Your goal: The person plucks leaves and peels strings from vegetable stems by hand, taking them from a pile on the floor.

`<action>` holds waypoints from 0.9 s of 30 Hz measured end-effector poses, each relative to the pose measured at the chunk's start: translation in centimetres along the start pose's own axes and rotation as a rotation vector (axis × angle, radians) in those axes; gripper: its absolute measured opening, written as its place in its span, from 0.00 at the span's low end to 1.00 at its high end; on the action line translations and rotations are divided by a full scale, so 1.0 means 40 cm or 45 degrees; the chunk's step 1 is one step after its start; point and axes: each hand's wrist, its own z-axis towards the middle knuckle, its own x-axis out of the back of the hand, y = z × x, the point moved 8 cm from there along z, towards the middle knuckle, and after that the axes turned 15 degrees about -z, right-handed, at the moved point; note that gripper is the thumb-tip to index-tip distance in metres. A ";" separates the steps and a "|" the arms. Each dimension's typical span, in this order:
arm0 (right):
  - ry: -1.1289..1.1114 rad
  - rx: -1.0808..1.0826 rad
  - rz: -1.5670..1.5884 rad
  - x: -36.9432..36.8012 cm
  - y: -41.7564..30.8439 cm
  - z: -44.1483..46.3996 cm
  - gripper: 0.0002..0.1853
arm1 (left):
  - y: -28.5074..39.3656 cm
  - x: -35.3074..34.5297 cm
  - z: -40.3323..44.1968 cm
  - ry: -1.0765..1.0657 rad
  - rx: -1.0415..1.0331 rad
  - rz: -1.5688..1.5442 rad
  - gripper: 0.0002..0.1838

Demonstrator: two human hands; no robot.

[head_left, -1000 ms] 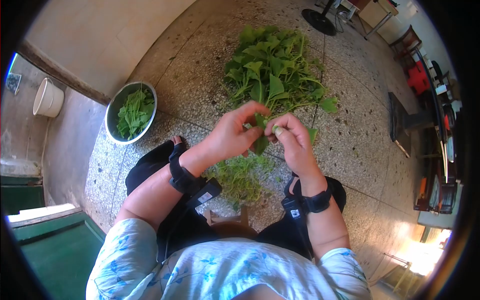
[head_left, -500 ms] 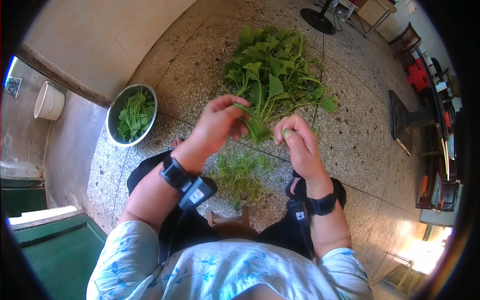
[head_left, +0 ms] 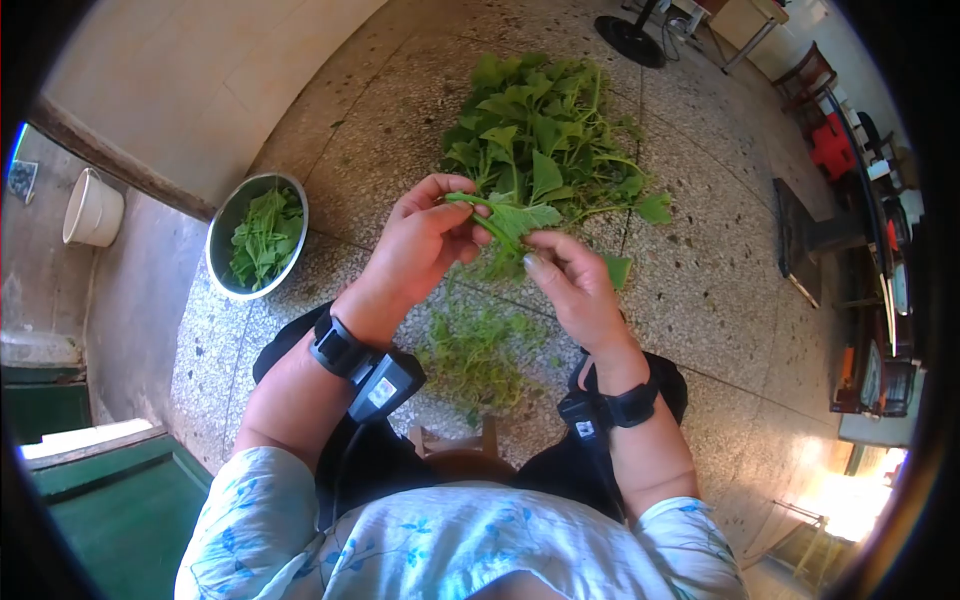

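Observation:
Between thumb and fingers, my left hand holds a green leafy sprig by its stems. My right hand pinches the sprig's other end. Just beyond the hands, a large heap of leafy greens lies on the speckled floor. Below them, between my feet, is a loose pile of thin stems and scraps. To the left stands a metal basin with picked greens inside.
A white bucket stands at the far left, past a wall edge. A green door panel is at lower left. Black stand base at top; chair and shelves at right. A single leaf lies beside my right hand.
The hands moved apart, then my right hand came back to the sprig. My left hand has shifted left and up, with the sprig now held between both hands.

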 end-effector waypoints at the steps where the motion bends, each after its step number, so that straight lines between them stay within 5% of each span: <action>1: 0.053 0.031 0.006 -0.001 0.000 0.004 0.10 | -0.004 -0.011 0.000 -0.060 -0.021 0.014 0.08; 5: -0.014 0.005 -0.115 -0.002 0.005 0.007 0.09 | 0.001 -0.030 -0.002 -0.190 -0.117 0.137 0.07; 17: 0.067 -0.309 0.704 -0.002 0.084 0.005 0.06 | 0.024 -0.013 -0.012 -0.038 -0.069 0.703 0.05; 22: -0.126 -0.578 0.825 -0.073 0.111 -0.030 0.07 | 0.017 -0.002 -0.013 -0.112 -0.220 0.456 0.05; 27: 0.007 -0.435 0.622 -0.049 0.098 -0.019 0.06 | 0.011 0.017 -0.020 -0.007 -0.230 0.507 0.08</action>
